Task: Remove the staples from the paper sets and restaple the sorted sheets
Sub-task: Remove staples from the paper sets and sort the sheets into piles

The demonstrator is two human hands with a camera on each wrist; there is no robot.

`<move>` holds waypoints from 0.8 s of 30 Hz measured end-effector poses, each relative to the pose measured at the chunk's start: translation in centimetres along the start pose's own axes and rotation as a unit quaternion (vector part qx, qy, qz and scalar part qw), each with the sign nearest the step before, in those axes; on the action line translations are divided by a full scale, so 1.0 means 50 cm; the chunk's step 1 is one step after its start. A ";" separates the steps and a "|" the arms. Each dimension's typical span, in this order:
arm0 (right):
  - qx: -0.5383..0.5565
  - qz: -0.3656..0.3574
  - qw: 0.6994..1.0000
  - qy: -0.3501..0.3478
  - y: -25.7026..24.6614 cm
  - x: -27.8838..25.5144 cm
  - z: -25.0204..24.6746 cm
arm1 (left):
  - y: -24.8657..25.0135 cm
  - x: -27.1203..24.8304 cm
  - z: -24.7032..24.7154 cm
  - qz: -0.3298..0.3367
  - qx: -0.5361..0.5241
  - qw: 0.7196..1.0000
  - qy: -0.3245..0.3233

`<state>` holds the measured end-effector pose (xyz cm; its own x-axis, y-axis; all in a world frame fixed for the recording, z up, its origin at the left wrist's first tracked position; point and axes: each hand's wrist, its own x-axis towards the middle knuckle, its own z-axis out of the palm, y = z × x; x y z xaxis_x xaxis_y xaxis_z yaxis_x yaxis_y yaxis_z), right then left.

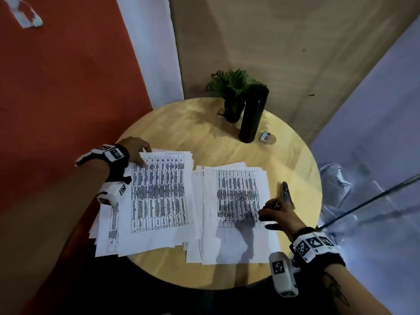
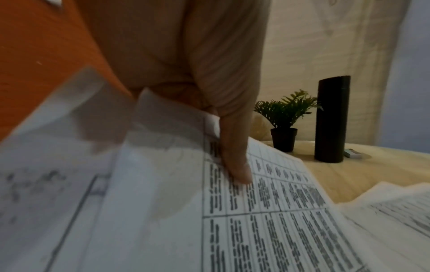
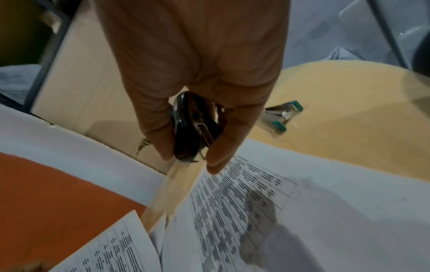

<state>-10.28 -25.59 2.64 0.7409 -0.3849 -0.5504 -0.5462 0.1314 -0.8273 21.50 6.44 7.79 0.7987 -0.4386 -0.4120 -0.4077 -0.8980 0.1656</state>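
Right wrist view, right hand (image 3: 197,88) grip clenched on black staple remover (image 3: 188,127) above right paper stack (image 3: 302,211), stapler (image 3: 279,117) beyond.

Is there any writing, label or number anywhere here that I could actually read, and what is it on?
None of it reads as words.
Left paper stack: printed table, text too blurred to read.
Right paper stack: printed table, also too blurred.
Small box by the black cylinder: label too small to read.
Wrist bands: black-and-white square code patterns, no letters.
Stapler and the staple remover in the right hand: no visible text.
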 end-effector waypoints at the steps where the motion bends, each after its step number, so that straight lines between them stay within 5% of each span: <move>1: -0.004 0.008 1.000 0.001 0.011 0.006 0.004 | -0.001 0.006 0.000 -0.004 0.007 1.000 -0.002; 10: -0.021 0.048 0.999 0.009 0.071 0.059 0.031 | -0.016 0.053 0.025 -0.037 0.067 0.997 -0.005; 15: -0.033 0.073 0.997 -0.015 0.083 0.087 0.046 | 0.034 0.049 0.064 -0.023 0.233 0.966 0.106; 19: 0.078 0.110 0.991 -0.014 0.086 0.105 0.035 | 0.166 0.028 0.145 0.036 0.090 0.986 0.139; 22: 0.158 0.121 0.980 0.015 0.093 0.105 0.030 | 0.269 0.006 0.244 0.047 -0.048 0.995 0.071; 24: 0.157 0.113 0.981 0.016 0.094 0.101 0.032 | 0.312 -0.007 0.311 -0.002 -0.087 0.996 0.018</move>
<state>-8.49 -25.45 -4.22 0.5995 -0.3418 -0.7237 -0.5440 0.4892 -0.6817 7.97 -6.85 -3.41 0.8167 -0.4325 -0.3820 -0.3236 -0.8914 0.3172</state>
